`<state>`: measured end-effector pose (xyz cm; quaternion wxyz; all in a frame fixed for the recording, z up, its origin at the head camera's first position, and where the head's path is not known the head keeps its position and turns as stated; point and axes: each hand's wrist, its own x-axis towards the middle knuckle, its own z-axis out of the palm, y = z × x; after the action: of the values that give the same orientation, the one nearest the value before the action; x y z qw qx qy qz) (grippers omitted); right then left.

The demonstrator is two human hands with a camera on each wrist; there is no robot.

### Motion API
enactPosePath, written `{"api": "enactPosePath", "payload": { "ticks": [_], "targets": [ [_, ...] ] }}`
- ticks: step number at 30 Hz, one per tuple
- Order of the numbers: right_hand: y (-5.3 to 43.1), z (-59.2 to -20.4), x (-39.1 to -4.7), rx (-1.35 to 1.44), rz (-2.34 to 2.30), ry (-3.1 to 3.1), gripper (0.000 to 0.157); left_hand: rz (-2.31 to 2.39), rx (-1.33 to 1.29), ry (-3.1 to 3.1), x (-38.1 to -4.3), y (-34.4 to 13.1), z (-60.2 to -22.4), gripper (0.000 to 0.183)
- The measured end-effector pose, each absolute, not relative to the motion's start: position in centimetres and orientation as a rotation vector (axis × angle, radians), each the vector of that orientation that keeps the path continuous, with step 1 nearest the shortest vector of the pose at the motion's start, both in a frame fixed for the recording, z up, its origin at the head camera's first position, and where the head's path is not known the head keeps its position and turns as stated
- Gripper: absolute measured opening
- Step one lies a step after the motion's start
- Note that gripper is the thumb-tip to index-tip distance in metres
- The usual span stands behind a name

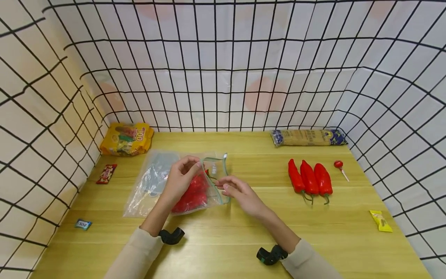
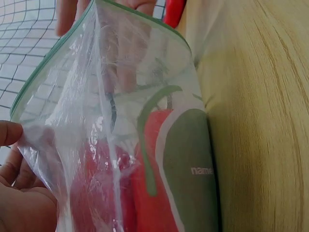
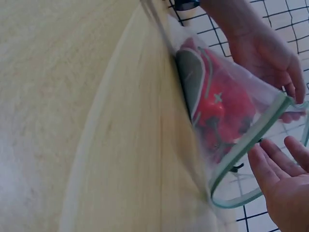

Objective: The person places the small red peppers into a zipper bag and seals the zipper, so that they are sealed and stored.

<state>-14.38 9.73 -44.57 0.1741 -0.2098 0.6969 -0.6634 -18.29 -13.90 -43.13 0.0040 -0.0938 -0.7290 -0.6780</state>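
A clear zip bag with a green-edged mouth lies tilted on the table, its mouth spread wide toward the right. Inside it are several red peppers, their dark stems near the mouth. With thumb and fingers my left hand pinches the bag's upper rim. My right hand is at the mouth with loosely extended fingers, and its fingertips overlap the green rim. Nothing shows in its palm. Under the left forearm lies another flat clear bag with a grey-blue print.
Three red peppers lie to the right, beside a lollipop. A pack of noodles and a yellow snack bag lie at the back. Small wrapped sweets sit at the sides. Black wire grid encloses the table.
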Motion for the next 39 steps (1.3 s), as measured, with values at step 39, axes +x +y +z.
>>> {"api": "enactPosePath", "payload": {
  "ticks": [39],
  "targets": [
    [26.6,-45.2,-16.2,-0.137,-0.864,2.931,0.055,-2.117,-0.261,-2.303,-18.2,-13.7,-43.5,0.028]
  ]
}}
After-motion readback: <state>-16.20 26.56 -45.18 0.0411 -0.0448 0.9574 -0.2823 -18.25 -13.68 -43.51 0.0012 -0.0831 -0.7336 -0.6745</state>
